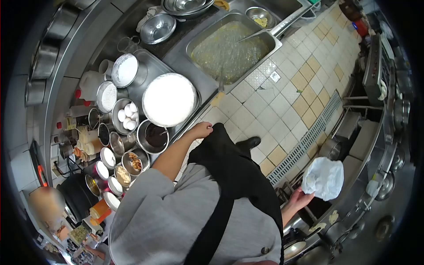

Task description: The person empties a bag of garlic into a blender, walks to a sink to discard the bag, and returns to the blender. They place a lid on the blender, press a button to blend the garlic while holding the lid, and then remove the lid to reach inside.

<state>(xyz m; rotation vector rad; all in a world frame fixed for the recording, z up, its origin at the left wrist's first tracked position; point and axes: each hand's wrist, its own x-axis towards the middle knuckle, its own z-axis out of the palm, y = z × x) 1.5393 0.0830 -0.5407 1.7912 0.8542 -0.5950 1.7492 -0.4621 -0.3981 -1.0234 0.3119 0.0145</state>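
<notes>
My left hand (202, 130) is beside the counter edge and close to my black apron, its fingers curled closed. Whether anything is inside them is hidden. Nearest to it are a large round container of white powder (169, 99) and a metal pot of dark liquid (153, 136) with a utensil in it. Out to my right side, my right hand (301, 198) grips a crumpled, whitish plastic bag (323, 179) by its lower left edge. The bag looks puffed out, and its contents cannot be made out.
The left counter holds a bowl of eggs (127, 115), a bowl of nuts (134, 162) and several tubs. Ahead is a sink basin of cloudy water (229, 48). A floor drain grate (304, 139) runs along the tiles. Metal shelving with pans (386, 185) lines the right.
</notes>
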